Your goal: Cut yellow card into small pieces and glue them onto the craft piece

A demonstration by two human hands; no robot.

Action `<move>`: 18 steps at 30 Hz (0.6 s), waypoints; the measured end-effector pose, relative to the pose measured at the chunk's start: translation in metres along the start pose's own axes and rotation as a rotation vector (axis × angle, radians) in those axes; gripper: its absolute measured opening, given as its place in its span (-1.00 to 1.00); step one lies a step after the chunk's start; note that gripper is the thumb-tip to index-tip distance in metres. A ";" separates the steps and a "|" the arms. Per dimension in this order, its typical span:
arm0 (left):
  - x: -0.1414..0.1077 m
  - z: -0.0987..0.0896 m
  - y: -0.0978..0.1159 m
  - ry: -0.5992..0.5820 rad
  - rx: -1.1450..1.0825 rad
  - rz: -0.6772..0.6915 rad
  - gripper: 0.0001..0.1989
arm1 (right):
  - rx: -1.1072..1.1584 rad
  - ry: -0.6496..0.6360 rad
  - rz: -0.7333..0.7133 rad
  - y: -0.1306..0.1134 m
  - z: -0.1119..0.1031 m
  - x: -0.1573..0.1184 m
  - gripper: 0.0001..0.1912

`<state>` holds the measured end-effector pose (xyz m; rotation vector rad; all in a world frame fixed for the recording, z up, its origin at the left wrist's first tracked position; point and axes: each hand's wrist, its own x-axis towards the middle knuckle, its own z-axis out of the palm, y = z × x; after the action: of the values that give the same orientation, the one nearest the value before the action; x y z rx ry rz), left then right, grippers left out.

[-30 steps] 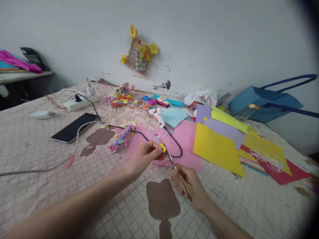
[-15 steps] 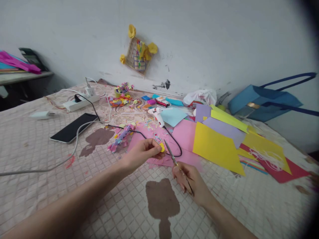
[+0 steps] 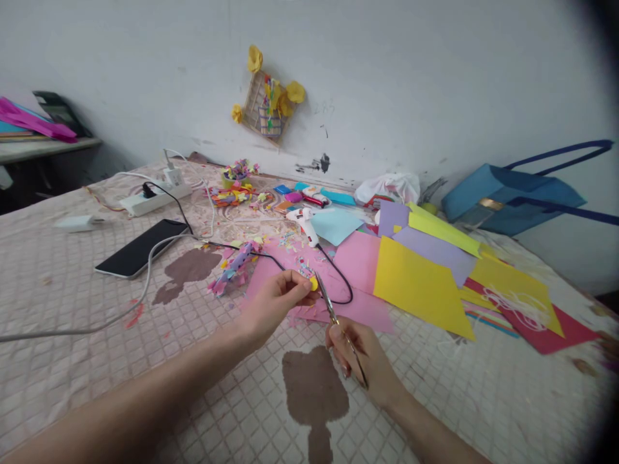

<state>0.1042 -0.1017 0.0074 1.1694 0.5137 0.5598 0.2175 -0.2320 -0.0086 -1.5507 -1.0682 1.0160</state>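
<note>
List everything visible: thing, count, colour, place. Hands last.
Wall hanging: one, tan and yellow, upper centre
Table: one, pale patterned cover, foreground
Side table: one, pale, far left
Power strip: one, white, back left
Adapter: one, white, far left
Device: one, black, left
Cables: several, mixed colours, left to centre
Container: one, yellowish, back centre
Glue gun: one, white, centre
Decorated strip: one, purple and pink, left of centre
Paper sheets: several, mixed colours, centre to right
Paper scraps: many, mixed colours, centre
String: one bundle, white, right
Bag: one, blue, back right
Scissors: one pair, metallic, centre
Paper piece: one, yellow, beside scissors
Left hand: one, bare, pinching paper piece
Right hand: one, bare, holding scissors
</note>
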 end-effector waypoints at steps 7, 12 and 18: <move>-0.001 0.004 -0.002 0.037 -0.048 0.019 -0.83 | -0.102 0.018 0.006 -0.002 0.003 0.000 -0.54; -0.004 0.007 -0.001 0.050 -0.064 0.037 -0.84 | -0.157 0.021 -0.004 -0.002 0.002 -0.001 -0.56; -0.003 0.008 0.000 0.061 -0.080 0.031 -0.84 | -0.188 0.037 -0.034 0.001 0.002 0.001 -0.58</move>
<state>0.1067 -0.1093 0.0098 1.0883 0.5210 0.6387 0.2162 -0.2310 -0.0098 -1.6896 -1.1877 0.8809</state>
